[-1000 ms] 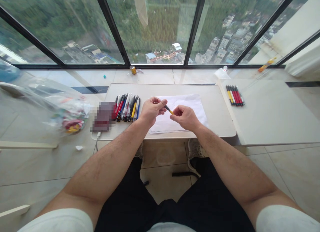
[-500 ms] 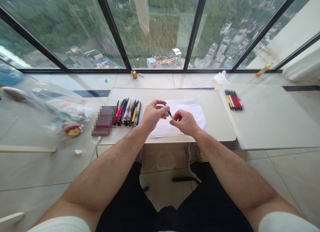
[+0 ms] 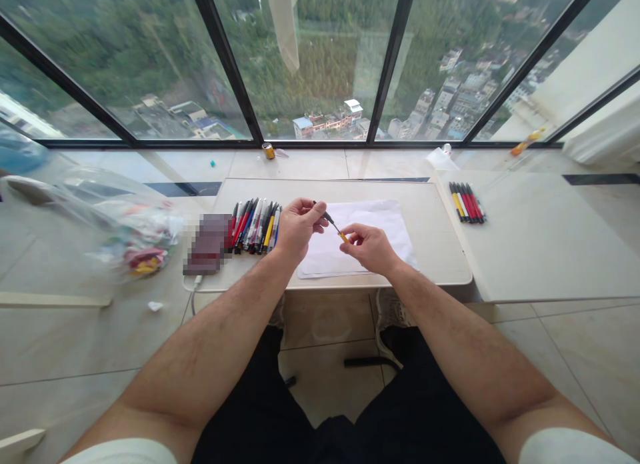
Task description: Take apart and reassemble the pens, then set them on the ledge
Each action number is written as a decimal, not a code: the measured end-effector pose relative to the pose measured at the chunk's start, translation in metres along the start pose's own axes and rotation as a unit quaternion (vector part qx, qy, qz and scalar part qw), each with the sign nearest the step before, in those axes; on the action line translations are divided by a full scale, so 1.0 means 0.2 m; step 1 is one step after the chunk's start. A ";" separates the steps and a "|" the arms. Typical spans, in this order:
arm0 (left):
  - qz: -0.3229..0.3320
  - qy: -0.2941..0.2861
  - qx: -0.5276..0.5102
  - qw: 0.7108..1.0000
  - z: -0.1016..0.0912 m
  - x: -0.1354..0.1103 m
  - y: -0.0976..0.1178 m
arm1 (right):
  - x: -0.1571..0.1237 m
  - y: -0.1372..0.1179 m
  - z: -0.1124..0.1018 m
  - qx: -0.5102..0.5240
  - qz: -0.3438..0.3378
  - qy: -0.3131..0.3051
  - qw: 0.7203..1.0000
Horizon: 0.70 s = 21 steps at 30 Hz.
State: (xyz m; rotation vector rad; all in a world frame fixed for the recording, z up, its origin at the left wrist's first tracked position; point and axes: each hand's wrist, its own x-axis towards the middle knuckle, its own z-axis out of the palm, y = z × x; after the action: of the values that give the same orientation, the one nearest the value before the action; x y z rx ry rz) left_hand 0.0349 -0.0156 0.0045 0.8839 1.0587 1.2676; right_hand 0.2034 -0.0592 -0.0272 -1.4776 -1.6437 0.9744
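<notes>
My left hand (image 3: 303, 229) is closed on the black upper part (image 3: 329, 218) of a pen. Between the thumb and fingers of my right hand (image 3: 367, 245) sits the pen's yellow barrel (image 3: 343, 237), mostly hidden by the fingers. A thin dark piece, seemingly the refill, spans the small gap between the two parts. Both hands hover over white paper (image 3: 360, 212) on the low table. Left of my left hand lies a row of several pens (image 3: 255, 225) in red, black, clear, yellow and blue.
A second row of pens (image 3: 468, 203) lies on the right-hand table (image 3: 545, 244). A blurred-out device with a cable (image 3: 207, 244) is at the table's left end. Plastic bags (image 3: 135, 231) stand on the left. A can (image 3: 269, 151) is by the window.
My left hand has drawn the black part up and left, away from the yellow barrel, so a thin piece shows between them. My right hand has barely moved.
</notes>
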 end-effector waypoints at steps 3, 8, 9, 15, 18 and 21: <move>0.011 0.022 -0.018 1.000 -0.01 0.02 0.02 | 0.00 0.00 0.00 -0.008 0.000 0.000 1.000; 0.022 0.077 -0.043 0.996 -0.06 0.08 0.04 | 0.00 0.00 0.00 -0.023 0.000 0.005 1.000; 0.021 0.085 -0.033 0.996 -0.08 0.09 0.04 | 0.00 -0.01 0.00 -0.021 0.006 0.005 1.000; -0.021 0.062 0.260 0.963 -0.16 0.15 -0.02 | 0.01 -0.04 -0.02 0.013 0.035 0.019 0.999; 0.012 0.043 0.400 0.915 -0.17 0.16 -0.06 | 0.03 -0.03 -0.03 0.049 0.045 0.041 0.997; 0.056 0.042 0.467 0.881 -0.15 0.17 -0.08 | 0.03 -0.03 -0.03 0.081 0.049 0.062 0.994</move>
State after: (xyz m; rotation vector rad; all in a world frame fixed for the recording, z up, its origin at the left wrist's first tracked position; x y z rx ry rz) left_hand 0.0101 0.0150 -0.0231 1.6352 1.7553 0.8420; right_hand 0.2058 -0.0531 -0.0184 -1.4886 -1.3828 1.0214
